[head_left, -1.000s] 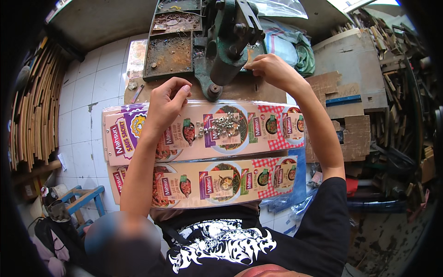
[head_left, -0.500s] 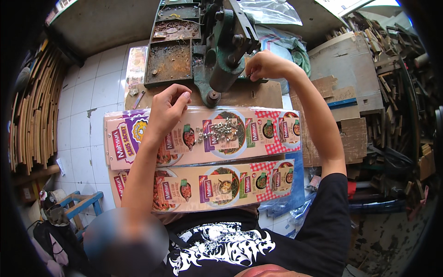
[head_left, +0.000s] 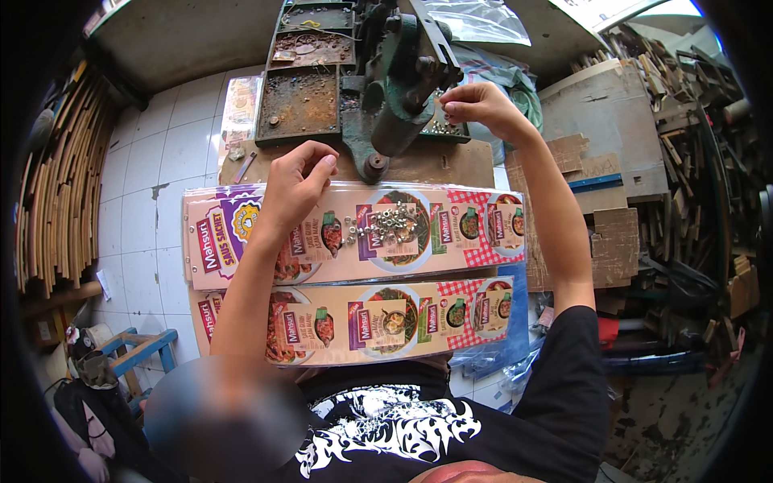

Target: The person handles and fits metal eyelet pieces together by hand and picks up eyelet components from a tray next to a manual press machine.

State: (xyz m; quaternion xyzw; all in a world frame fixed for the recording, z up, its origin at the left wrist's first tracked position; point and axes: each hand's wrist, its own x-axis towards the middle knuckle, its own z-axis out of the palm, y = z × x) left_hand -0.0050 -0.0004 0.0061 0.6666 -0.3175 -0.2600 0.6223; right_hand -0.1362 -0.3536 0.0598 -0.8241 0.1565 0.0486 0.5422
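Observation:
My left hand (head_left: 302, 181) hovers over the upper printed card sheets (head_left: 362, 259), close to the foot of the green hand press (head_left: 386, 121). Its fingers are curled toward the thumb, and whatever they may hold is hidden. To the right of the press, my right hand (head_left: 489, 111) is pinched above a tray compartment (head_left: 455, 138) strewn with small metal pieces. Anything between those fingertips is too small to name. A loose pile of small silvery metal eyelets (head_left: 390, 225) lies on the upper sheets. More printed sheets (head_left: 378, 326) lie nearer my body, partly beneath my left forearm.
Left of the press, a dirty metal tray (head_left: 299, 101) has several compartments with small bits. The press stands on a wooden board (head_left: 463, 165). Stacked brown boards (head_left: 64, 185) line the left side; scrap wood (head_left: 684, 161) fills the right. A blue wooden frame (head_left: 145, 354) stands lower left.
My right hand has risen slightly and shifted right, uncovering small metal pieces in the compartment beneath it. My left hand has stayed nearly in place.

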